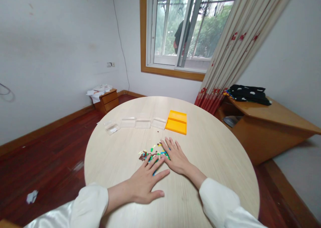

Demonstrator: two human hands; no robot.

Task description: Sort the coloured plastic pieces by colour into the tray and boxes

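A loose heap of small plastic building bricks, brown, green, blue, yellow and cream, lies on the round table. My left hand is spread flat at the heap's near side, its fingertips reaching over the bricks. On the heap's right edge rests my right hand, fingers stretched out and palm down. The two hands nearly meet, and they hide part of the heap. Neither hand grips anything. One tiny dark brick lies apart, farther back.
Several clear plastic boxes stand in a row toward the table's back, beside an opened yellow case. A wooden cabinet with dark folded cloth is at the right. Through the window a person is partly visible.
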